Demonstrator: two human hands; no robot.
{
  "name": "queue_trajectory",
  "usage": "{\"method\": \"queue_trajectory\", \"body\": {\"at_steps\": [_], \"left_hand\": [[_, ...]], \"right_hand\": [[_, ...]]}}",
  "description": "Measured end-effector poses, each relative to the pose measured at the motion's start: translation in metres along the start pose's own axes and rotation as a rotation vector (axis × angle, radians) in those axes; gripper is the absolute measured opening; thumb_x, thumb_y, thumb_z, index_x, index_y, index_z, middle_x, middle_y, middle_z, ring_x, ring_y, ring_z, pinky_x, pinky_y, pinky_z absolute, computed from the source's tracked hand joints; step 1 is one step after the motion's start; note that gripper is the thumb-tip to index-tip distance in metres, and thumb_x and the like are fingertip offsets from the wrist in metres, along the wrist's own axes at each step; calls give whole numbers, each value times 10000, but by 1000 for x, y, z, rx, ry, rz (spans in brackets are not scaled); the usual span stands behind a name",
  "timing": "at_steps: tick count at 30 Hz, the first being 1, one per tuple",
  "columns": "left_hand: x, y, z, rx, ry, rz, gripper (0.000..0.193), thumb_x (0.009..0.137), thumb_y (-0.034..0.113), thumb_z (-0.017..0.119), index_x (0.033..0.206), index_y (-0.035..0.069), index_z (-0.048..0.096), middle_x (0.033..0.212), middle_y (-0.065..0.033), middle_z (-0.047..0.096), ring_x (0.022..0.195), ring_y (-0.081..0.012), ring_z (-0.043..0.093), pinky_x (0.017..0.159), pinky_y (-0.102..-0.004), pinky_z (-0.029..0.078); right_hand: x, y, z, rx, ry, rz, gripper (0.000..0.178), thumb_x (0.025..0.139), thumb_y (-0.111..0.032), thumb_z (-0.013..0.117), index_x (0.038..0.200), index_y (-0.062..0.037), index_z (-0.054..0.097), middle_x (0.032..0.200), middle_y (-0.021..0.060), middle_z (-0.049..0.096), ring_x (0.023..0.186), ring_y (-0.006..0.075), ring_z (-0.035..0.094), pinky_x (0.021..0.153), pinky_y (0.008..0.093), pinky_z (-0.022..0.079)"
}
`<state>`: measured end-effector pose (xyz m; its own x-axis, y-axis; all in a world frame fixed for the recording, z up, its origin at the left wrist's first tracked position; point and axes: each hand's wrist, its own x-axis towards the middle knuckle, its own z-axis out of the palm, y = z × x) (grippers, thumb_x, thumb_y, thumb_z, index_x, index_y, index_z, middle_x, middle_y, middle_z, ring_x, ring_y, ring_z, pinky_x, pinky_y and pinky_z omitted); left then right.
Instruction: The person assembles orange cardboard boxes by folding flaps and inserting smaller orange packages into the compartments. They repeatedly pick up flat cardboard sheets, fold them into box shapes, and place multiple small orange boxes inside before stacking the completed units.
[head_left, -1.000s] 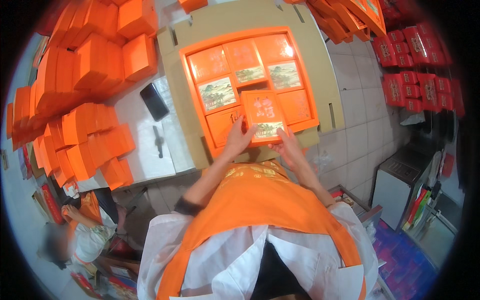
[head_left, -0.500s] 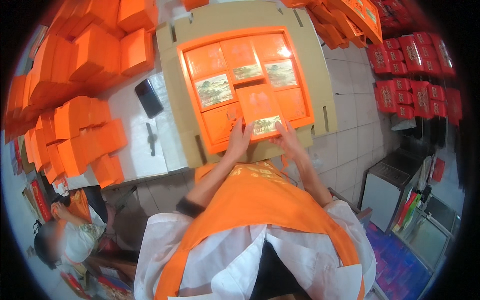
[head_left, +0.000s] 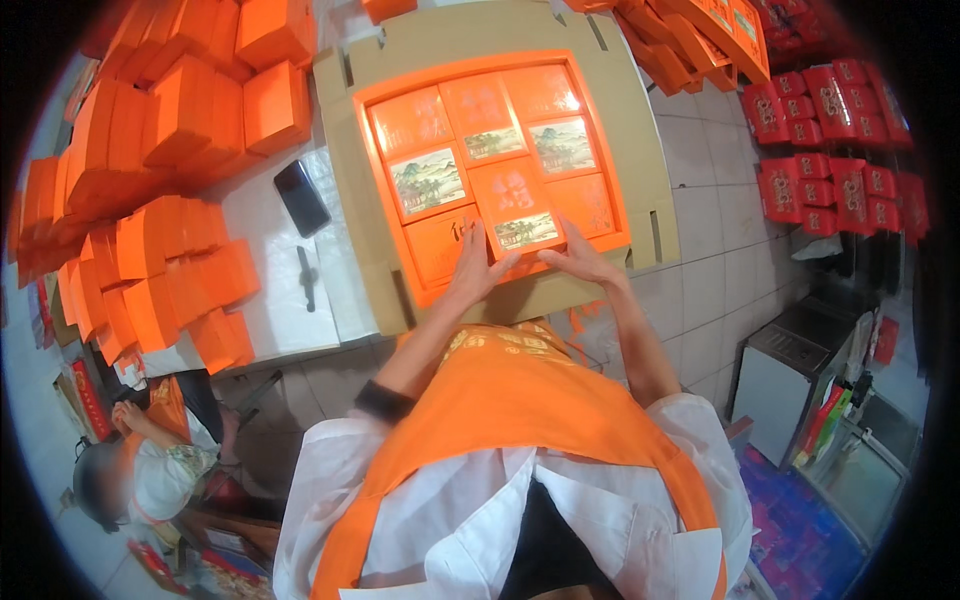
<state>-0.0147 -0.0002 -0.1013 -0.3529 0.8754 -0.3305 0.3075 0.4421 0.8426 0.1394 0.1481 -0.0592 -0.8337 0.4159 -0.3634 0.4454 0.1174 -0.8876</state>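
Observation:
A large orange tray-like gift box (head_left: 408, 272) lies on a brown cardboard sheet (head_left: 345, 200) and holds several small orange boxes, some with a landscape picture. One small orange box (head_left: 503, 192) sits in the bottom middle, level with its neighbours. My left hand (head_left: 480, 265) rests at its lower left corner, fingers stretched up along the side and thumb apart. At the lower right corner lies my right hand (head_left: 583, 258), fingers extended and thumb spread. Neither hand wraps round the box; the fingertips touch its edges.
Stacks of orange boxes (head_left: 175, 110) stand at the left, beside a phone (head_left: 301, 198) and a dark, thin tool (head_left: 306, 278) on a white surface. Red packages (head_left: 830, 190) are piled at the far right. Another person (head_left: 165, 455) sits at lower left. A metal-topped cabinet (head_left: 795, 340) stands right.
The small box, tilted and low before, has slid up and settled into the bottom middle slot; the gap above it has closed. My fingers have loosened from its lower end.

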Motion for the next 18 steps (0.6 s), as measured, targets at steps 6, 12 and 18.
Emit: {"method": "queue_trajectory", "body": {"at_steps": [6,12,18], "left_hand": [[-4,1,15,156,147,54,780,734,259,684,1277,-85,242,1226,-254,347,1151,-378,368,920,-399,371],[4,8,15,420,280,-2,644,739,136,648,1252,-45,304,1044,-214,464,1005,-348,465,789,-398,423],[6,-14,-1,148,205,72,510,762,111,596,1210,-36,402,1160,-224,468,1078,-371,448,949,-403,347]], "right_hand": [[-9,18,12,-625,121,165,573,809,-318,569,1268,-65,337,1149,175,465,1031,328,501,792,436,445],[-7,6,23,-681,90,187,458,859,-289,477,1253,-87,359,1031,161,501,907,327,542,740,447,447],[12,49,-3,-498,115,-47,338,871,-283,470,1098,-39,526,935,176,545,844,321,551,727,407,451]]}}
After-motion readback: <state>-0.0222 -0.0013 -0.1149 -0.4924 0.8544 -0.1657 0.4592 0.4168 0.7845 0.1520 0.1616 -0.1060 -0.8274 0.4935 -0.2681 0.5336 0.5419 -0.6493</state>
